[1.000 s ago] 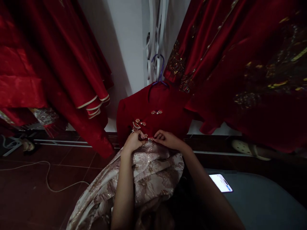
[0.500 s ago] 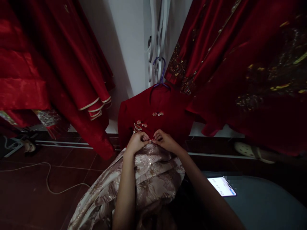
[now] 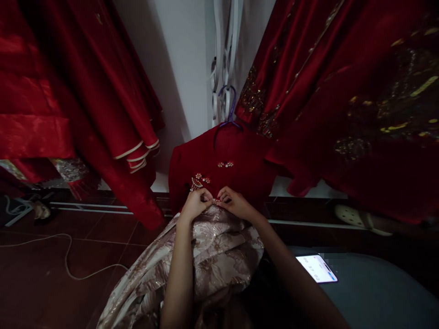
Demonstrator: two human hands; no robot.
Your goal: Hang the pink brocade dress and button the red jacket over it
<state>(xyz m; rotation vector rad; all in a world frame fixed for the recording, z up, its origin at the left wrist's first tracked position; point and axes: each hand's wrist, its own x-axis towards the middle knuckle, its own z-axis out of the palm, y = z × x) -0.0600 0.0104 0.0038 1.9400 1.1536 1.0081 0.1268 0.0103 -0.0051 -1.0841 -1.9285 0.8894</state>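
Note:
A dark red top [image 3: 247,151] hangs on a purple hanger [image 3: 234,103] straight ahead. Jewelled clasps [image 3: 225,164] decorate its front, with a beaded ornament [image 3: 196,183] to the left. At its lower front, my left hand [image 3: 197,203] and my right hand [image 3: 235,202] meet, fingertips pinched on either side of a small jewelled clasp [image 3: 216,201]. The clasp is partly covered by the fingers. Below the hands, a pale floral skirt [image 3: 219,246] with shiny threads spreads in folds beneath my forearms.
Red garments [image 3: 126,100] hang at the left; sequinned red ones [image 3: 343,114] hang at the right. A lit phone [image 3: 315,268] lies on a grey-blue rounded surface [image 3: 377,288]. A pale clog [image 3: 350,215] is at the right, and a cable [image 3: 70,256] runs over the floor tiles.
My right hand has shifted very slightly left, closer to the left hand at the clasp. Otherwise the scene looks the same, apart from a slight shift of the view.

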